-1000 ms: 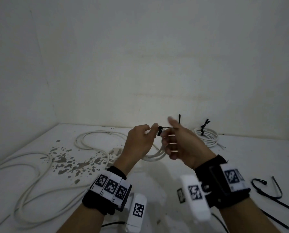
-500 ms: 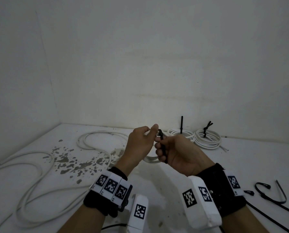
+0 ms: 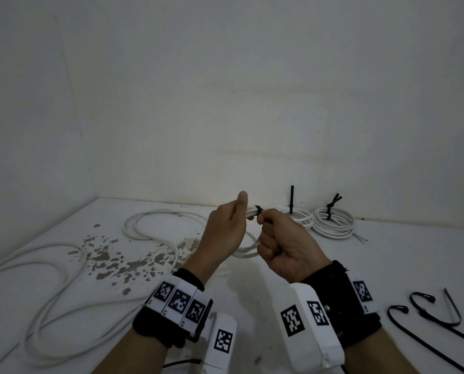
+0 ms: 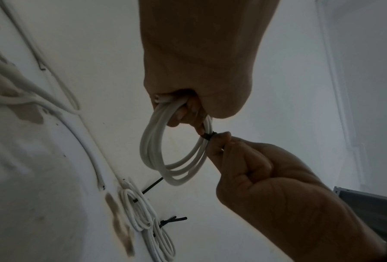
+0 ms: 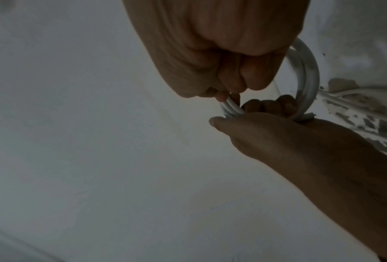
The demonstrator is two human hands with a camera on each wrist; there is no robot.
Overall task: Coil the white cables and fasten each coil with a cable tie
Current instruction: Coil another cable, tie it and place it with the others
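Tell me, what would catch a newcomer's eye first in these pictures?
Two bare hands raised mid-scene: the left hand grips a small white cable coil, while the right hand pinches a black cable tie wrapped around it. Behind them, against the wall, lie two tied coils. Loose white cable snakes over the stained white table on the left, and spare black ties lie on the right.
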